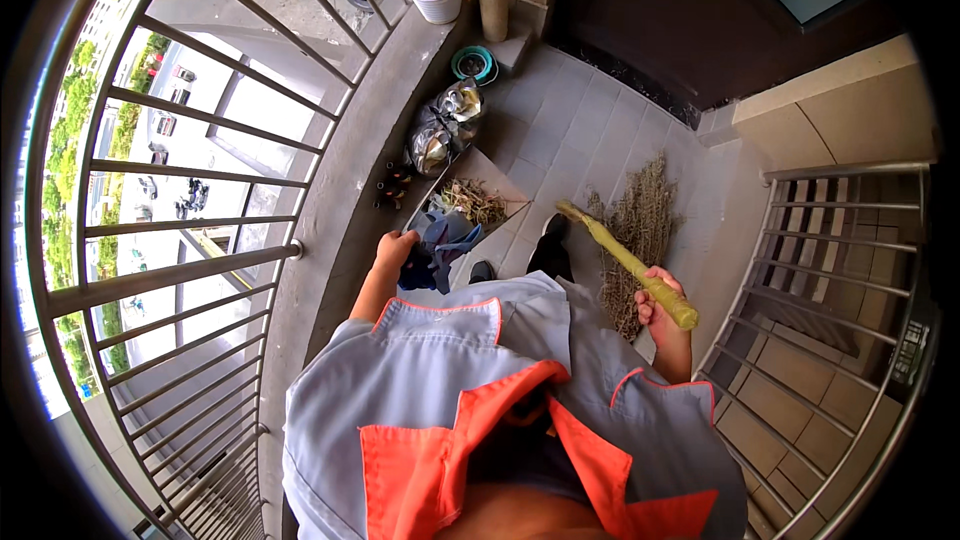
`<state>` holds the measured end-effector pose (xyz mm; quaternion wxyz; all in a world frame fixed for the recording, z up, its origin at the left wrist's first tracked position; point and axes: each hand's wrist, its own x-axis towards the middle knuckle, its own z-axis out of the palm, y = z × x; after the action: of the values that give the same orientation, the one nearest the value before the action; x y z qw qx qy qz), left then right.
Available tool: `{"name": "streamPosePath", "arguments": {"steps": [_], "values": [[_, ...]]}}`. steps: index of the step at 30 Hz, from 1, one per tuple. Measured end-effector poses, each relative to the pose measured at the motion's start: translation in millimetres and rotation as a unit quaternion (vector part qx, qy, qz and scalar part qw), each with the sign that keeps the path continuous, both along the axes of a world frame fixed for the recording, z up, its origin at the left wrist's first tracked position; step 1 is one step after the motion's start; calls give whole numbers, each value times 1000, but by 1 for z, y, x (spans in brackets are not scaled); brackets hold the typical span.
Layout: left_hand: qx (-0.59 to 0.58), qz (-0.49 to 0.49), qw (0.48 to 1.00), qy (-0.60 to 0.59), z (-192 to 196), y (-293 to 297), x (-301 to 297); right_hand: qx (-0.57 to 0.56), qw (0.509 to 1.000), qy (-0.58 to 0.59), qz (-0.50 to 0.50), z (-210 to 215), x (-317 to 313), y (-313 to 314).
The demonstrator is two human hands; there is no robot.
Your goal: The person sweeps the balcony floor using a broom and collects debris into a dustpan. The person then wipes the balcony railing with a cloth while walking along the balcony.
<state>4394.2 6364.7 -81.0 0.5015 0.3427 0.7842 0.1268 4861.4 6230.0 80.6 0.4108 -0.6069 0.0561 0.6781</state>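
Observation:
My right hand is wrapped round the thick, yellow-wrapped handle of a broom. The broom's dry twig bristles spread over the floor tiles beneath and beyond the handle. On the other side, my left hand is closed at the back of a dustpan, whose handle is mostly hidden. Dry leaves and plant scraps lie in the pan. Blue-grey cloth hangs between my left fingers and the pan, covering its rear part.
A shiny, stuffed plastic bag stands beyond the dustpan, near a teal pot. A white planter sits on the ledge along the left railing. Another railing runs on the right. A dark door is ahead.

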Motion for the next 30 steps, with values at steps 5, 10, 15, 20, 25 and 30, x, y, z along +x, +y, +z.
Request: {"name": "streamPosePath", "arguments": {"steps": [5, 10, 15, 20, 25, 30], "values": [[-5, 36, 999, -3, 27, 47, 45, 199, 980, 9, -1, 0, 52, 104], [16, 79, 997, 5, 60, 96, 76, 294, 954, -11, 52, 15, 85, 203], [12, 107, 994, -7, 62, 149, 86, 204, 931, -240, 182, 14, 94, 300], [38, 104, 993, -37, 42, 207, 85, 249, 668, -650, 263, 5, 91, 372], [37, 83, 995, -47, 56, 258, 93, 242, 698, -658, 147, 42, 119, 452], [39, 59, 995, -65, 44, 293, 85, 491, 703, -514, -15, 117, 113, 527]]}}
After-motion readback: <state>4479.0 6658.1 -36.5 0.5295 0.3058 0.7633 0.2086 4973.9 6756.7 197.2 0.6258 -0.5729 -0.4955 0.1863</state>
